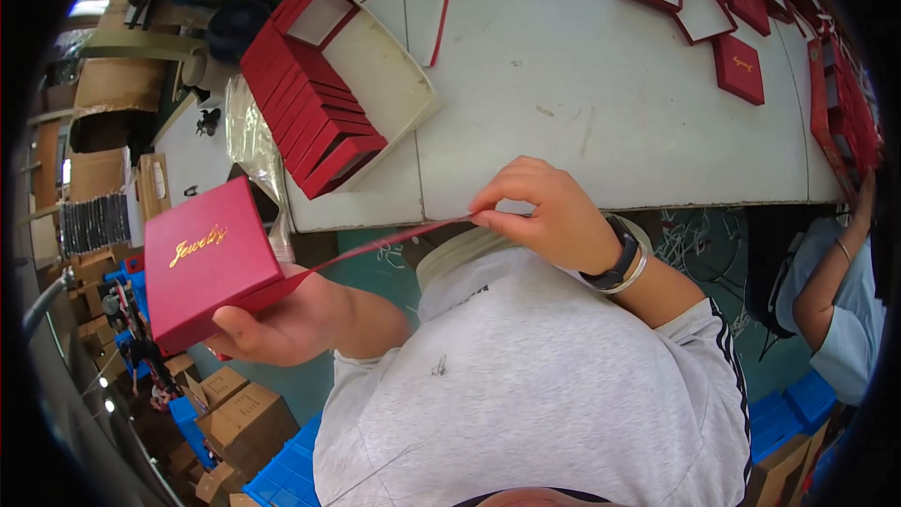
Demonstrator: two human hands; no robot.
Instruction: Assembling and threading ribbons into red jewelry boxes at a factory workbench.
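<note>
The left hand [282, 324] grips the red box [208, 261] from beneath, off the worktop [582, 103] edge, while the right hand [549, 216] pinches its red ribbon [385, 241] stretched taut rightward between them.

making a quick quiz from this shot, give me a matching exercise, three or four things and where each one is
Things:
1 red box
2 red ribbon
3 row of red boxes
4 black wristband

Places:
a in a white tray on the table
b on the right wrist
c held by the left hand
d pinched by the right hand

Pairs: 1-c, 2-d, 3-a, 4-b
</note>
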